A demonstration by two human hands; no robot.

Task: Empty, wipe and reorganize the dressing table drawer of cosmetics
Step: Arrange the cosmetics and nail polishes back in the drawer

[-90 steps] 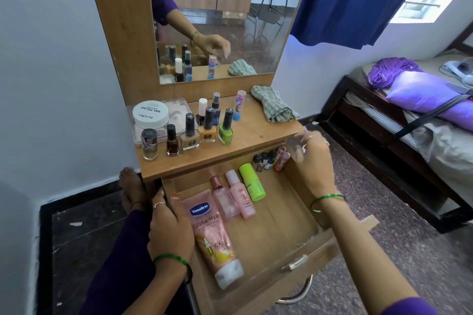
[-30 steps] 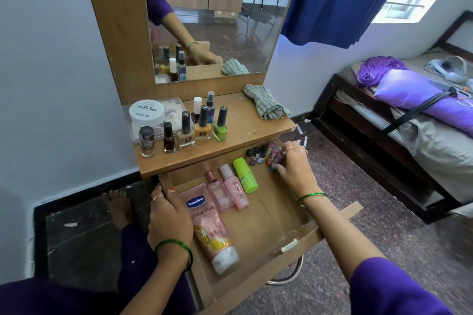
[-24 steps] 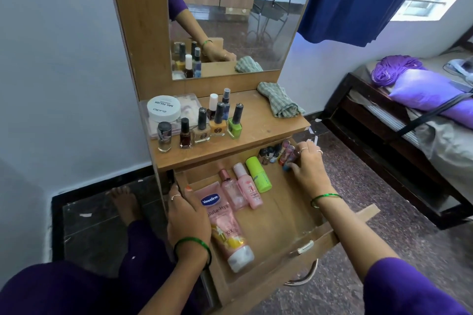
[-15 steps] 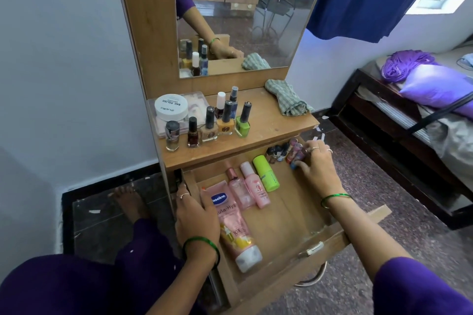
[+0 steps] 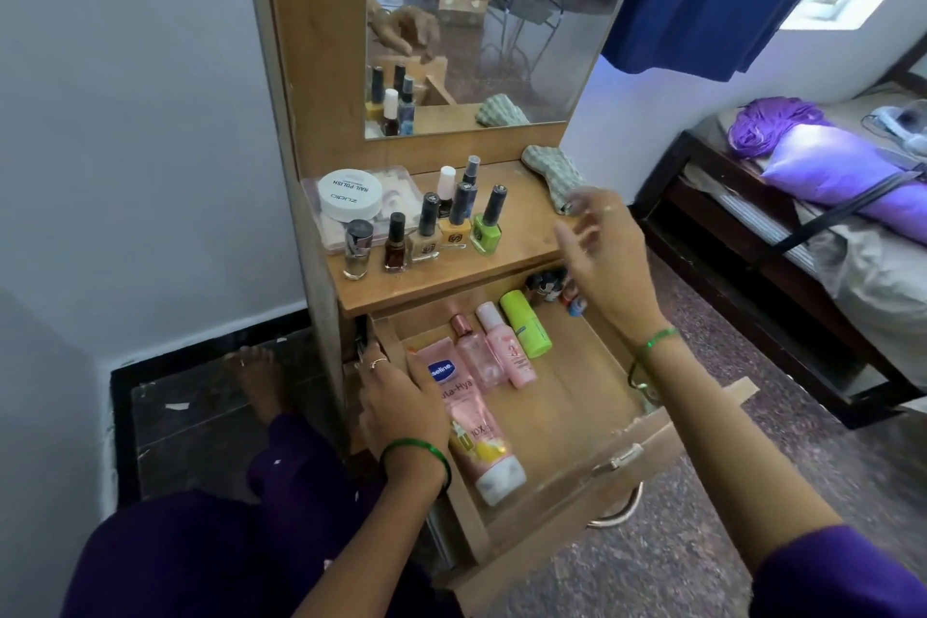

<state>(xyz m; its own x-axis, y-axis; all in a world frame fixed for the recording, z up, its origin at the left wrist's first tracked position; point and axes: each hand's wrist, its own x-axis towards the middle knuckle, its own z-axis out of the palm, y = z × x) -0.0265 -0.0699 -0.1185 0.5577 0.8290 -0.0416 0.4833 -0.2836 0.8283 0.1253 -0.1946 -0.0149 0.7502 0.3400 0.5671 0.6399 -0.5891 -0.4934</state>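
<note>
The drawer (image 5: pixel 592 422) is pulled out under the dressing table (image 5: pixel 521 241). Inside it, toward its left wall, lies a pink Vaseline tube (image 5: pixel 474 432) with its white cap toward the drawer front. Behind the tube lie two pink bottles (image 5: pixel 494 351) side by side, with a lime green stick (image 5: pixel 526 324) just right of them. A cluster of small bottles (image 5: pixel 552 289) sits in the drawer's back right corner. The left hand (image 5: pixel 401 404) rests on the drawer's left wall, fingers curled over its edge, thumb touching the tube. The right hand (image 5: pixel 607 256) is raised above the drawer's back right corner, blurred, fingers spread and holding nothing I can make out. On the table above the drawer stand nail polish bottles (image 5: pixel 441 231), a white round tub (image 5: pixel 349 194) and a checked cloth (image 5: pixel 552 176).
</note>
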